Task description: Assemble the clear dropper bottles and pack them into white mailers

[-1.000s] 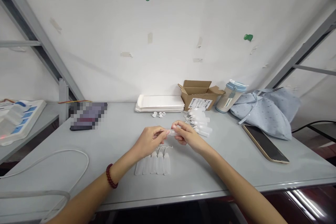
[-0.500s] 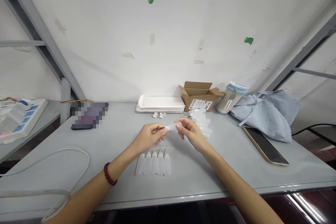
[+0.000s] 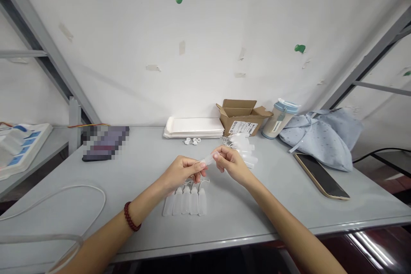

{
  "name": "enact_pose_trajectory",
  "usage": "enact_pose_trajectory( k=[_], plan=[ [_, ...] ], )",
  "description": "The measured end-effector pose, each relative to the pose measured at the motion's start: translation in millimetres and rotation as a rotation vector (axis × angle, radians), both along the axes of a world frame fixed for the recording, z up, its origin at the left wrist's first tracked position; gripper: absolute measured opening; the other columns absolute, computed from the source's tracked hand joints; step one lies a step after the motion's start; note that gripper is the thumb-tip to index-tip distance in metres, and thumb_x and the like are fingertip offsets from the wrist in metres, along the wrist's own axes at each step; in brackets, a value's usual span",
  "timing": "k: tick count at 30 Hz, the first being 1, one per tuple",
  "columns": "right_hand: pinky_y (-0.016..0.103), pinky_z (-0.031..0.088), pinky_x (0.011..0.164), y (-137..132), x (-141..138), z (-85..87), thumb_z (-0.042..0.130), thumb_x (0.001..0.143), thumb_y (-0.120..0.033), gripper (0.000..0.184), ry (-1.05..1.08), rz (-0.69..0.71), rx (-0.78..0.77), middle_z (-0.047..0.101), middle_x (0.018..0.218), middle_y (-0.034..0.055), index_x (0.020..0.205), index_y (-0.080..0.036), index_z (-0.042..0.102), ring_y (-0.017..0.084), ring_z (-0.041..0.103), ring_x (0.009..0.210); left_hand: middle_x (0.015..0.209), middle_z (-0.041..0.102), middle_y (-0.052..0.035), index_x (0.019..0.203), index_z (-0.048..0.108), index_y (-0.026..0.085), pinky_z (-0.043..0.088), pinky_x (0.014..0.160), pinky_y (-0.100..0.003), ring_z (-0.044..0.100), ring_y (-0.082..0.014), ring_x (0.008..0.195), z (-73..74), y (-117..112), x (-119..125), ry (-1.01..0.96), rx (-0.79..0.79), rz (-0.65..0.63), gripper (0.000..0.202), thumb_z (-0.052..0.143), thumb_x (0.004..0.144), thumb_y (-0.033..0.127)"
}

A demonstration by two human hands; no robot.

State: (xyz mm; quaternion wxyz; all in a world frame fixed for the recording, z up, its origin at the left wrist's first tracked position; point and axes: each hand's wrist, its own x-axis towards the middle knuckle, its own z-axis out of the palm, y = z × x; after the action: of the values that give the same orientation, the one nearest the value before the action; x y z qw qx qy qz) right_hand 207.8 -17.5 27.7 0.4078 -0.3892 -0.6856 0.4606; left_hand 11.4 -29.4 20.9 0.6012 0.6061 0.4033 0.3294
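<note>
Between my two hands is a small translucent plastic bottle (image 3: 209,159), held above the table. My left hand (image 3: 188,170) pinches its left end between thumb and fingers. At the other end, my right hand (image 3: 230,163) has its fingertips closed on the bottle. Below my left hand, several matching squeeze bottles (image 3: 186,202) lie side by side in a row, with thin white strap-like pieces at their tops. More translucent bottles (image 3: 245,150) are heaped behind my right hand, partly hidden by it. A few white caps (image 3: 192,141) lie farther back.
Along the wall stand a stack of white trays (image 3: 194,127), an open cardboard box (image 3: 244,120) and a tumbler (image 3: 279,120). To the right are a phone (image 3: 322,175) and a blue cloth bag (image 3: 324,139). A white cable (image 3: 103,199) loops at left.
The bottle in my hands has tilted more and sits slightly lower. My left hand has come nearer the bottle row. The whole view has shifted a little.
</note>
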Motion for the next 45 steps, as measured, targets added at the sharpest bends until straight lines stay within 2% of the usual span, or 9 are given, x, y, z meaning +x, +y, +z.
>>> enact_pose_trajectory(
  k=[6, 9, 16, 22, 27, 32, 36, 40, 45],
  plan=[
    [0.021, 0.025, 0.044, -0.6, -2.0, 0.7, 0.055, 0.078, -0.060, 0.043, -0.028, -0.028, -0.030, 0.040, 0.044, -0.0079, 0.074, -0.017, 0.050, 0.007, 0.034, 0.041, 0.057, 0.044, 0.0029, 0.052, 0.048, 0.015, 0.030, 0.053, -0.023, 0.038, -0.0089, 0.055, -1.7, -6.1, 4.9, 0.252, 0.453, 0.081, 0.038, 0.054, 0.083, 0.035],
    [0.022, 0.026, 0.044, -0.5, -1.8, -0.2, 0.054, 0.079, -0.062, 0.045, -0.038, -0.052, -0.036, 0.041, 0.044, -0.0074, 0.071, -0.017, 0.049, 0.008, 0.034, 0.042, 0.057, 0.042, 0.0030, 0.052, 0.044, 0.016, 0.031, 0.055, -0.023, 0.039, -0.0095, 0.057, 2.2, -10.7, 9.4, 0.320, 0.555, 0.111, 0.037, 0.052, 0.084, 0.031],
    [0.023, 0.033, 0.049, -1.7, 1.4, 4.6, 0.053, 0.082, -0.057, 0.041, -0.003, -0.017, 0.005, 0.045, 0.050, -0.0051, 0.078, -0.016, 0.056, 0.009, 0.042, 0.048, 0.067, 0.060, -0.0026, 0.072, 0.063, 0.014, 0.038, 0.052, -0.023, 0.053, -0.0126, 0.059, 7.3, -11.1, 8.8, 0.173, 0.137, 0.008, 0.039, 0.050, 0.085, 0.049],
    [0.025, 0.041, 0.053, -2.5, 2.1, 5.9, 0.055, 0.085, -0.050, 0.036, 0.026, 0.111, -0.021, 0.054, 0.063, -0.0021, 0.098, -0.017, 0.057, 0.010, 0.049, 0.052, 0.061, 0.056, -0.0003, 0.072, 0.066, 0.012, 0.041, 0.057, -0.025, 0.051, -0.0104, 0.053, 8.1, -6.3, 1.8, -0.068, -0.129, 0.016, 0.036, 0.062, 0.078, 0.048],
    [0.023, 0.038, 0.049, -1.1, 1.6, 2.0, 0.057, 0.083, -0.049, 0.033, 0.056, 0.113, -0.028, 0.050, 0.057, -0.0041, 0.087, -0.016, 0.056, 0.009, 0.047, 0.048, 0.060, 0.056, -0.0007, 0.069, 0.067, 0.012, 0.040, 0.055, -0.025, 0.050, -0.0104, 0.053, 7.2, -2.5, 0.0, -0.072, -0.152, -0.010, 0.035, 0.065, 0.075, 0.047],
    [0.022, 0.031, 0.043, -1.3, -0.9, -0.7, 0.057, 0.081, -0.050, 0.034, 0.027, 0.051, -0.073, 0.043, 0.047, -0.0078, 0.074, -0.018, 0.052, 0.007, 0.039, 0.040, 0.056, 0.055, -0.0002, 0.057, 0.059, 0.014, 0.035, 0.051, -0.023, 0.047, -0.0105, 0.051, 7.5, -6.6, 4.2, 0.161, 0.112, 0.007, 0.039, 0.056, 0.081, 0.045],
    [0.021, 0.028, 0.040, -0.3, -3.1, -3.5, 0.059, 0.078, -0.051, 0.035, 0.049, 0.016, -0.132, 0.039, 0.045, -0.0088, 0.070, -0.018, 0.050, 0.007, 0.034, 0.039, 0.054, 0.048, 0.0016, 0.053, 0.049, 0.016, 0.032, 0.053, -0.024, 0.041, -0.0100, 0.052, 3.8, -12.9, 9.5, 0.450, 0.548, 0.084, 0.040, 0.046, 0.088, 0.036],
    [0.020, 0.027, 0.037, 0.9, -4.7, -4.6, 0.063, 0.073, -0.051, 0.036, 0.092, -0.014, -0.199, 0.037, 0.043, -0.0097, 0.067, -0.019, 0.049, 0.006, 0.032, 0.037, 0.058, 0.050, 0.0002, 0.062, 0.053, 0.016, 0.029, 0.054, -0.025, 0.041, -0.0108, 0.053, -6.1, -13.1, 9.8, 0.675, 0.952, 0.132, 0.034, 0.042, 0.092, 0.029],
    [0.021, 0.031, 0.034, -0.6, -7.2, -4.3, 0.068, 0.068, -0.051, 0.039, 0.147, -0.032, -0.325, 0.039, 0.043, -0.0091, 0.062, -0.019, 0.047, 0.006, 0.032, 0.035, 0.061, 0.054, -0.0028, 0.070, 0.057, 0.015, 0.029, 0.051, -0.027, 0.046, -0.0141, 0.054, -13.2, -11.9, 8.3, 0.867, 1.254, 0.126, 0.033, 0.038, 0.094, 0.027]
  ],
)
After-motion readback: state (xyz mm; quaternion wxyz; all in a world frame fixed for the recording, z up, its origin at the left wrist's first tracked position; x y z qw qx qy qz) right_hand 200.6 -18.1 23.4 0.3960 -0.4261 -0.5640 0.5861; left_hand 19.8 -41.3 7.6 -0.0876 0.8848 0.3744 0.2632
